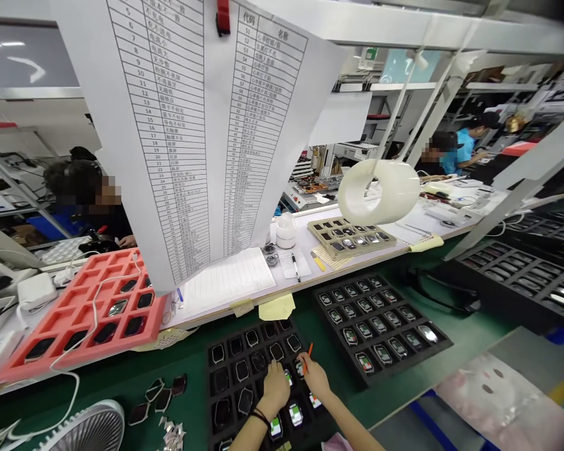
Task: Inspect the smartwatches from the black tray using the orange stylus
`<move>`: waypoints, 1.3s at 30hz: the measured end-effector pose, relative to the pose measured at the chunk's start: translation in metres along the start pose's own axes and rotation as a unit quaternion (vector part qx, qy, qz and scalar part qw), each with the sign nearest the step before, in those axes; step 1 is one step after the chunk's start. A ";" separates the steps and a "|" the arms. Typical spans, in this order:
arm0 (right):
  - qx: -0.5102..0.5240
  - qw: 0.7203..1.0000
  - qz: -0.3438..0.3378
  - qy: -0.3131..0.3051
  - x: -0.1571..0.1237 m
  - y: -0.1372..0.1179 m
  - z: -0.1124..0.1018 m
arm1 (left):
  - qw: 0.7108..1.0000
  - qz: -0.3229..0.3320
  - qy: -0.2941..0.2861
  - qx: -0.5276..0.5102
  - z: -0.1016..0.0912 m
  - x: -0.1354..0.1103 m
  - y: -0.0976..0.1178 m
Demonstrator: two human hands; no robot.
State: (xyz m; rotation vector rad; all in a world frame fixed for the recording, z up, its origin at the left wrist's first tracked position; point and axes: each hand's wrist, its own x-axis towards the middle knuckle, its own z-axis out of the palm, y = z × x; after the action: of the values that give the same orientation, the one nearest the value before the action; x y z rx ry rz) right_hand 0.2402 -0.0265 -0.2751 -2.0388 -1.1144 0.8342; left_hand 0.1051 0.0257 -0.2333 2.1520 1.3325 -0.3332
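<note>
My left hand (277, 383) reaches down into a black foam tray (230, 363) of smartwatches, its fingers bent together; what lies under the fingertips is hidden. A dark band circles that wrist. My right hand (314, 376) is closed around a thin orange pen-like tool (308, 358), which points up out of the fingers over the tray's right side. Between the two hands a smartwatch (288, 378) shows a lit screen. Nearer to me, another smartwatch (295, 414) glows with green and white blocks. Farther left in the tray, the watch screens are dark.
A second black tray (317, 297) of watches stands to the right. Loose watch parts (157, 398) and a fan (91, 429) are at left. A pink foam tray (12, 369) lies on the shelf. A printed sheet (220, 156) and a tape roll (399, 191) hang ahead. Other people sit beyond.
</note>
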 end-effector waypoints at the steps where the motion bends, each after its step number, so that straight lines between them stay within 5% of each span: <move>1: 0.028 1.000 0.002 0.011 0.000 0.000 -0.001 | 1.000 0.003 0.008 -0.010 -0.001 -0.001 0.000; 10: 0.300 0.952 0.019 0.052 -0.015 -0.017 -0.032 | 0.985 0.043 0.043 -0.164 0.010 -0.009 -0.013; 19: 0.473 0.880 0.045 -0.001 -0.038 -0.075 -0.054 | 0.934 0.044 0.048 -0.350 0.001 -0.006 -0.019; 24: 0.502 0.862 -0.008 -0.061 -0.043 -0.115 -0.080 | 0.886 0.010 0.044 -0.462 -0.033 -0.022 -0.012; 32: 0.444 0.891 -0.062 -0.063 -0.054 -0.164 -0.111 | 0.805 0.073 0.068 -0.585 -0.116 -0.087 0.003; 39: 0.456 0.874 -0.116 -0.119 -0.073 -0.190 -0.128 | 0.815 0.158 0.098 -0.549 -0.165 -0.141 0.024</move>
State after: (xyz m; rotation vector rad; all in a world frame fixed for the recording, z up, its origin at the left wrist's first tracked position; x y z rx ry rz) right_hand 0.2219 -0.0419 -0.0361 -1.0164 -0.8167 1.2077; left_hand 0.0454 0.0120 -0.0230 1.3388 0.8550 0.6766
